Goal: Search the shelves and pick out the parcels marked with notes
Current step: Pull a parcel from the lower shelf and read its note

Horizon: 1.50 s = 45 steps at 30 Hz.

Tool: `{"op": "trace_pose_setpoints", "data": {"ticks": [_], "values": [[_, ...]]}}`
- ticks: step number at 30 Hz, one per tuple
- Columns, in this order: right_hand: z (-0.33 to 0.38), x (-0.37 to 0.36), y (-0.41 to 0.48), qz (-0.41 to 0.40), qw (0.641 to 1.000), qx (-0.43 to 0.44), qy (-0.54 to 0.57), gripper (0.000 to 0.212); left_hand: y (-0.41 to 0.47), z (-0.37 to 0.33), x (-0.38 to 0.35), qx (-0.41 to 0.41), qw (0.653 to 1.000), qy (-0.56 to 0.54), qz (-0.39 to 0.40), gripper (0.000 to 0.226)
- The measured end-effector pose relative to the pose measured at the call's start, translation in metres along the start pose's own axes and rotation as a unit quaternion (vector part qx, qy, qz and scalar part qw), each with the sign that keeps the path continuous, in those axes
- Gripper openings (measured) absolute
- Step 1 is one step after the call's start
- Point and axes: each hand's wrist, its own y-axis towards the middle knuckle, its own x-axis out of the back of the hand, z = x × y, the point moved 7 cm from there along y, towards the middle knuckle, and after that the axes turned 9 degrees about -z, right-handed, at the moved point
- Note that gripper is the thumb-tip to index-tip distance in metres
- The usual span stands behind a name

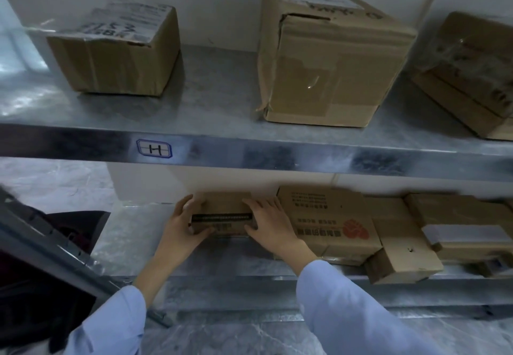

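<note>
The boxes [116, 52] are brown cardboard, and the flat box [327, 221] at lower right has a red logo and dark print. The shelf [249, 152] is grey mottled metal with a blue-edged white label [154, 148]; the sleeves [347, 313] are light blue.

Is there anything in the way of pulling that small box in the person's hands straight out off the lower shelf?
Nothing visible blocks it. The left hand and right hand hold the small box by its sides, with bare shelf in front. The printed carton sits close on its right.
</note>
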Motion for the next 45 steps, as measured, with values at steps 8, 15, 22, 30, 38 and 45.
{"op": "trace_pose_setpoints", "data": {"ticks": [8,15,22,30,38,45], "values": [[0.003,-0.007,-0.001,0.038,0.998,-0.044,0.04,0.062,-0.002,0.003,0.004,0.036,0.999,-0.013,-0.005,0.074],[0.006,0.013,-0.006,0.012,0.987,-0.067,0.144,0.063,0.005,-0.009,0.014,0.042,0.998,-0.026,-0.029,0.066],[0.002,0.043,-0.005,-0.063,0.97,-0.09,0.219,0.065,0.018,-0.036,0.031,0.022,0.996,-0.078,-0.045,0.063],[-0.007,0.067,-0.007,-0.123,0.927,-0.147,0.322,0.068,0.027,-0.06,0.033,0.041,0.99,-0.124,-0.057,0.064],[-0.014,0.072,-0.014,-0.119,0.918,-0.164,0.342,0.078,0.025,-0.084,0.034,0.057,0.987,-0.142,-0.054,0.076],[-0.018,0.083,-0.018,-0.129,0.923,-0.171,0.319,0.086,0.031,-0.093,0.026,0.057,0.986,-0.152,-0.043,0.076]]}}
